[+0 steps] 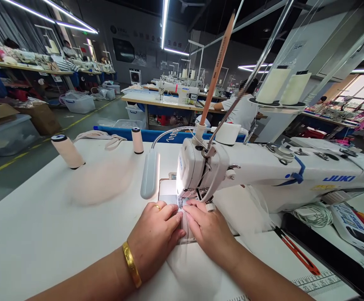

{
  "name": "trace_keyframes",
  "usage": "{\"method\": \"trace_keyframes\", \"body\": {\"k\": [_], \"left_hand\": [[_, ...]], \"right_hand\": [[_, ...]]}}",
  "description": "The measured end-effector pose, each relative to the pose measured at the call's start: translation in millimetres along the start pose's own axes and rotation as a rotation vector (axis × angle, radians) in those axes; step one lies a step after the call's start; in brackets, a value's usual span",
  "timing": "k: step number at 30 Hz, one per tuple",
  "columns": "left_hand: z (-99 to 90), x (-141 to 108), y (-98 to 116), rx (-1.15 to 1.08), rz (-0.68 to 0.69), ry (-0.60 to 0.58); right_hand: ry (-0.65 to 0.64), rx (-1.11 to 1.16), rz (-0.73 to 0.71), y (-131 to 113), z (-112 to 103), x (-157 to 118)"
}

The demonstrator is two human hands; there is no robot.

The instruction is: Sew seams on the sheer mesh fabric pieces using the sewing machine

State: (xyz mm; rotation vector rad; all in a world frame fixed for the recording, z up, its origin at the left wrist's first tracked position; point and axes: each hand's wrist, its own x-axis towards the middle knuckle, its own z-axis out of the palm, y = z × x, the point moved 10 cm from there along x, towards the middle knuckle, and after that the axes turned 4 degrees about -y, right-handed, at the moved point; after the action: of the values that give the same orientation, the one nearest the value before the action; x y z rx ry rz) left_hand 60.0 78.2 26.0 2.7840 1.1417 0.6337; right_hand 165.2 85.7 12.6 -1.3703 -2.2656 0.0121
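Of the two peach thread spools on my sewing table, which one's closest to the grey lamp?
The right-hand spool, just left of the grey lamp; the other spool is farther left, near the sewing table's edge.

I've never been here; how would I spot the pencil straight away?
Find the big white sewing machine reaching in from the right, with the left hand and right hand below its left end. On top of that end, a small white holder carries the pencil, which leans slightly right. It is reddish-brown with dark lettering, unlike the shiny metal rod slanting beside it.
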Motion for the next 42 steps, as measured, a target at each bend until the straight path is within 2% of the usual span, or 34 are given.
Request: {"method": "trace_keyframes", "body": {"k": [8, 12, 15, 17, 19, 21, 25, 31, 37, 42], "left_hand": [[4.5, -3.8, -1.7, -0.030, -0.031, -0.076], [2.3, -8.8, -2.3, -0.137, -0.036, -0.201], [1.3, -14.2, -0.2, -0.204, -0.005, -0.304], [1.2, -17.1, 0.8, -0.212, 0.018, -0.333], [1.5, -17.8, 1.0, -0.204, 0.043, -0.314], [0.3, -15.4, -0.2, -0.195, 0.062, -0.233], [-0.8, -4.8, -7.3, -0.239, 0.038, -0.038], [9.8, 11.6, -22.0, -0.263, -0.151, -0.004], [13.8, 16.1, -28.5, -0.298, -0.149, 0.007], [3.4, 18.9, -24.2, -0.359, -0.081, 0.091]], "right_hand": [[0.014, -0.051, -0.027, -1.3, 0.5, -1.3], [-0.017, -0.018, -0.049, -1.0, -0.8, -4.6], [-0.110, 0.075, -0.095, -7.6, -10.0, -8.7], [-0.236, 0.188, -0.154, -17.4, -14.4, -12.5], [-0.357, 0.276, -0.203, -26.2, -16.4, -16.9], [-0.402, 0.299, -0.217, -28.8, -17.5, -18.5], [-0.280, 0.349, -0.167, -20.3, -22.0, -12.0], [0.016, 0.535, -0.007, -0.9, -36.2, -3.5], [0.067, 0.638, 0.131, 9.4, -31.0, -0.5], [0.067, 0.674, 0.138, 8.1, -31.2, 0.0]]}}
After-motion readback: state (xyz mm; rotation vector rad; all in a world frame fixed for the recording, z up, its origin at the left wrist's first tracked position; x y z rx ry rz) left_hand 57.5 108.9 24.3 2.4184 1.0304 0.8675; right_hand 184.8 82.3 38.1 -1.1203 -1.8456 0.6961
